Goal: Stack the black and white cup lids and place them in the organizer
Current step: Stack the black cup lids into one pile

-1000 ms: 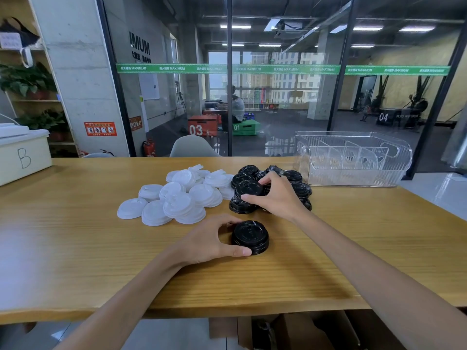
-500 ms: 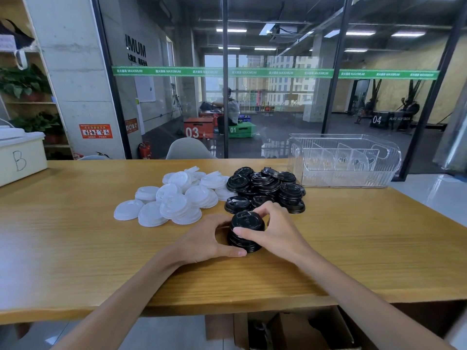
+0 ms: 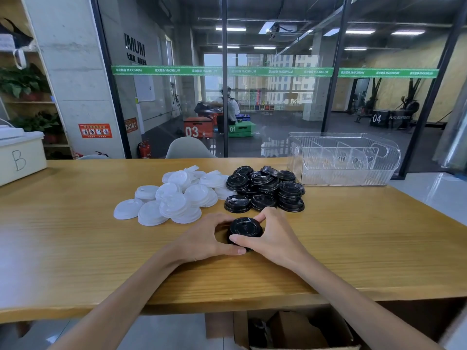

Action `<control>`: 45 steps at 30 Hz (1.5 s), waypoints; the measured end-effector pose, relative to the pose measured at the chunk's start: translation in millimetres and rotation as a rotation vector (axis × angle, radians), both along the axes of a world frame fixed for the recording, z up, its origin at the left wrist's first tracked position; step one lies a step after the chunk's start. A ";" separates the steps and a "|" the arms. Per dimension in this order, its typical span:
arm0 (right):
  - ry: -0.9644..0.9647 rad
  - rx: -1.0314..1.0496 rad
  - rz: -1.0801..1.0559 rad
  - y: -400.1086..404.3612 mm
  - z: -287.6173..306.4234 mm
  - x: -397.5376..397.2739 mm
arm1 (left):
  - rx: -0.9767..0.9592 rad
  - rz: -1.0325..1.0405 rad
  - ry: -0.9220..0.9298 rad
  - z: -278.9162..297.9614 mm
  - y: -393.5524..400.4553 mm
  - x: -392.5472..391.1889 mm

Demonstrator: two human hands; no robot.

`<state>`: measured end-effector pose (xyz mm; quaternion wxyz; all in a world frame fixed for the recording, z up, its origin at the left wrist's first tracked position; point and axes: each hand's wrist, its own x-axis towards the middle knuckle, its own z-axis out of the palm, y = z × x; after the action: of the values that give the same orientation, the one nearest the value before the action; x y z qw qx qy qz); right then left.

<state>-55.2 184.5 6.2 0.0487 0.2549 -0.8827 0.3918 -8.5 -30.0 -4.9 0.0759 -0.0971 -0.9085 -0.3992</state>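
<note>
I'm working at the table [image 3: 75, 248], and beyond my hands, off to the right at the far edge, stands the organizer [image 3: 343, 160]: clear, with upright dividers, and as far as I can see holding no lids yet. Between it and my hands, just ahead of my right fingers, lies the black pile [image 3: 265, 189], loose lids overlapping, some partly nested. Ahead and to the left of my left hand lies the white pile [image 3: 174, 198], also loose and untouched by either hand.

Between my hands, on the table, sits the black stack [image 3: 245, 232], a short column with its top lid facing up. I judge I'm in the stacking step, early on, squaring up the column; most black lids and all the white ones are not yet stacked.

My left hand [image 3: 202, 239] cups the stack's left side, thumb curled along the near rim, fingers wrapped round the far side. My right hand [image 3: 274, 238] pinches it from the right, thumb at the near edge, forefinger arched over the far edge. Both forearms reach in from the near table edge, wrists low.

The next move, I'd say, calls for my right hand to let go and fetch another lid from the black pile while the left steadies the column.
</note>
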 end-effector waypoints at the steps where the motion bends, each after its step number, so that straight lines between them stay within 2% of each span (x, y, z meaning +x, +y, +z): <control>1: -0.002 0.009 0.001 0.0 -0.5 0.2 | 0.005 0.009 -0.009 -0.7 -0.5 -0.1; 12: 0.016 0.054 0.036 1.3 -7.1 -2.8 | -0.010 0.022 -0.027 -1.8 -3.7 0.8; 16: -0.055 -0.088 0.038 9.2 -0.7 -7.7 | -0.006 0.025 -0.031 -2.4 -4.1 0.0; 19: -0.018 -0.177 -0.004 14.7 6.4 -27.1 | 0.007 0.021 -0.047 -3.2 -5.8 -0.9; 23: 0.088 0.007 -0.106 15.1 15.3 -70.7 | 0.013 0.017 -0.051 -2.6 -5.2 -0.4; 31: 0.030 0.351 -0.135 4.3 18.4 -115.5 | 0.026 -0.002 -0.035 -1.2 -3.8 1.9; 37: -0.023 0.340 -0.167 5.4 19.7 -116.4 | 0.022 0.006 -0.045 -1.8 -4.3 2.3; 42: 0.072 0.378 -0.228 8.6 26.7 -101.5 | 0.018 0.019 -0.054 -2.5 -4.1 1.8; 45: 0.060 0.408 -0.218 8.3 28.6 -97.9 | 0.014 0.021 -0.055 -2.6 -3.9 1.8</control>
<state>-153.1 192.7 34.8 0.0644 0.1740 -0.9641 0.1899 -6.7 -33.9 -7.5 0.0556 -0.0757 -0.9084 -0.4075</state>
